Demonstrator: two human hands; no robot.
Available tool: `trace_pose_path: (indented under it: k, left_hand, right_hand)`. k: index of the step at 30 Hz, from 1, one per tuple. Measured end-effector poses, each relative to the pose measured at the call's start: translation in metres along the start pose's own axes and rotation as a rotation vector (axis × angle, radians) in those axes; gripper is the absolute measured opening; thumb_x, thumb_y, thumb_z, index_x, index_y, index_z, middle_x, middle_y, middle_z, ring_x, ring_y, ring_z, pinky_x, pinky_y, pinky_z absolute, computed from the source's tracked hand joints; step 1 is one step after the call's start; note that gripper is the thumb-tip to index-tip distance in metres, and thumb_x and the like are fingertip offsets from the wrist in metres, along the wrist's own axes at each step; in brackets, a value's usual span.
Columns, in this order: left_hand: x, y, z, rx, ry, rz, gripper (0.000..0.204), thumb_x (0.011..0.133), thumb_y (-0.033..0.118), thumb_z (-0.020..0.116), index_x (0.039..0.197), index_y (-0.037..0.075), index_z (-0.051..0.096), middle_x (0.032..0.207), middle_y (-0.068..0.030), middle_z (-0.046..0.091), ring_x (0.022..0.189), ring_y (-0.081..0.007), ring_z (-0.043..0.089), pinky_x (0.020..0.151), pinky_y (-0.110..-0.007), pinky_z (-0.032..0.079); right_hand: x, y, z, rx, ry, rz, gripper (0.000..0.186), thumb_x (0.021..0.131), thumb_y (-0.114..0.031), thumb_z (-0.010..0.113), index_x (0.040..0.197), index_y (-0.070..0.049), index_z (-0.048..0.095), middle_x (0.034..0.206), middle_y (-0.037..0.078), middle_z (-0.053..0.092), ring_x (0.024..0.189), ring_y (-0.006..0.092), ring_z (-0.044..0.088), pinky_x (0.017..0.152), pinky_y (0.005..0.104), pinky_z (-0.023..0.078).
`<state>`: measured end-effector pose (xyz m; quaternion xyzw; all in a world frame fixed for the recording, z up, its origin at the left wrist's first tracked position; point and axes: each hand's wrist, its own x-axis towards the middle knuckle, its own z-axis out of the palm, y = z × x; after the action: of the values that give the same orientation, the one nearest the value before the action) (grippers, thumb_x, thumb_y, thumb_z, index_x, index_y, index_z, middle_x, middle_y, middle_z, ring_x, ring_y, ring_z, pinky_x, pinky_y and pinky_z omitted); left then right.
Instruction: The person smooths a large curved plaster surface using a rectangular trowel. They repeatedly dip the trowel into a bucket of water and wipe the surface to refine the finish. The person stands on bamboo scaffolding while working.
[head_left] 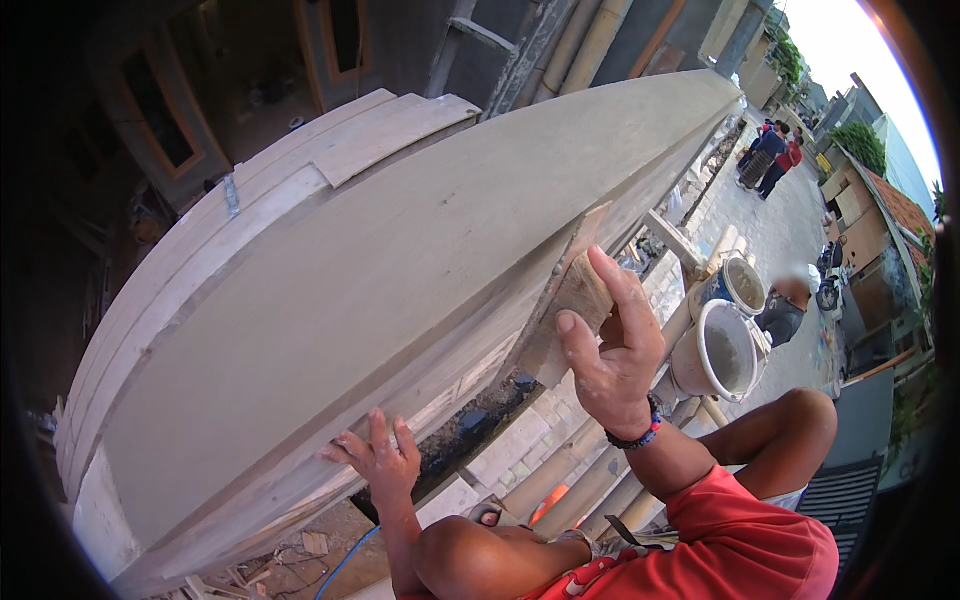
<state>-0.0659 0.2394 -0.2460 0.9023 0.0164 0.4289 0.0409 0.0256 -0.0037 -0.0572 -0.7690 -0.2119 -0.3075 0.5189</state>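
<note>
A long curved slab with a smooth grey plastered face (pixel 380 250) fills the middle of the view. My right hand (pixel 622 355) is closed around a wooden plastering float (pixel 562 315). The float is tilted, its flat side toward the slab's lower edge; I cannot tell whether it touches. My left hand (pixel 388 460) holds nothing, its fingers spread against the slab's lower edge (pixel 250 525). A beaded bracelet (pixel 640 430) circles my right wrist.
Right of my right hand stand a pale bucket (pixel 703 360) and a blue-and-white bucket (pixel 745 287). Bamboo poles (pixel 575 485) run beneath me. Dark water lies in a ditch (pixel 470 430) below. Boards (pixel 390 140) border the slab's far side. A person (pixel 785 310) is down on the street.
</note>
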Motion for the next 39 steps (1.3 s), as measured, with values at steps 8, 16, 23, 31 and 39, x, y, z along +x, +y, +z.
trace_pose_path:
  k: [8, 16, 23, 31, 39]
  left_hand:
    - [-0.001, 0.001, 0.001, -0.002, -0.001, 0.013, 0.057, 0.09, 0.026, 0.061, 0.143, 0.017, 0.043, 0.16, -0.0163, -0.002, 0.143, -0.0481, -0.013, 0.11, -0.069, 0.001]
    - [-0.002, 0.0, -0.003, -0.012, -0.028, 0.008, 0.054, 0.09, 0.025, 0.061, 0.142, 0.017, 0.046, 0.16, -0.0174, -0.001, 0.143, -0.0486, -0.012, 0.11, -0.068, 0.002]
    - [-0.001, -0.003, -0.002, 0.005, -0.022, 0.025, 0.052, 0.092, 0.028, 0.058, 0.141, 0.017, 0.047, 0.16, -0.0178, 0.001, 0.144, -0.0483, -0.011, 0.11, -0.068, 0.003]
    - [-0.006, -0.002, -0.004, -0.006, -0.069, 0.026, 0.05, 0.092, 0.028, 0.058, 0.14, 0.018, 0.049, 0.16, -0.0176, 0.001, 0.144, -0.0481, -0.012, 0.11, -0.069, 0.002]
    - [-0.009, -0.001, -0.002, -0.001, -0.052, -0.005, 0.051, 0.09, 0.028, 0.059, 0.14, 0.023, 0.049, 0.161, -0.0159, -0.002, 0.144, -0.0469, -0.013, 0.111, -0.068, -0.002]
  right_hand:
    - [0.01, -0.01, 0.035, -0.27, 0.088, -0.114, 0.059, 0.072, 0.001, 0.069, 0.13, -0.001, 0.057, 0.09, 0.014, 0.054, 0.075, 0.022, 0.056, 0.067, 0.0308, 0.048]
    - [-0.032, 0.006, 0.015, -0.269, -0.012, -0.119, 0.056, 0.073, 0.002, 0.067, 0.128, 0.0, 0.058, 0.089, 0.014, 0.056, 0.072, 0.0233, 0.056, 0.066, 0.0331, 0.048]
    - [0.005, -0.008, 0.035, -0.207, 0.055, -0.032, 0.053, 0.075, 0.004, 0.065, 0.127, 0.001, 0.057, 0.086, 0.012, 0.055, 0.07, 0.0224, 0.053, 0.064, 0.0329, 0.046]
    - [-0.018, 0.01, 0.016, -0.157, 0.108, -0.102, 0.053, 0.075, 0.003, 0.067, 0.127, 0.001, 0.058, 0.081, 0.013, 0.052, 0.069, 0.0225, 0.052, 0.061, 0.0305, 0.045]
    - [-0.051, -0.015, 0.043, -0.169, -0.162, -0.11, 0.052, 0.075, 0.002, 0.068, 0.126, 0.001, 0.058, 0.082, 0.012, 0.051, 0.069, 0.0206, 0.052, 0.061, 0.0306, 0.044]
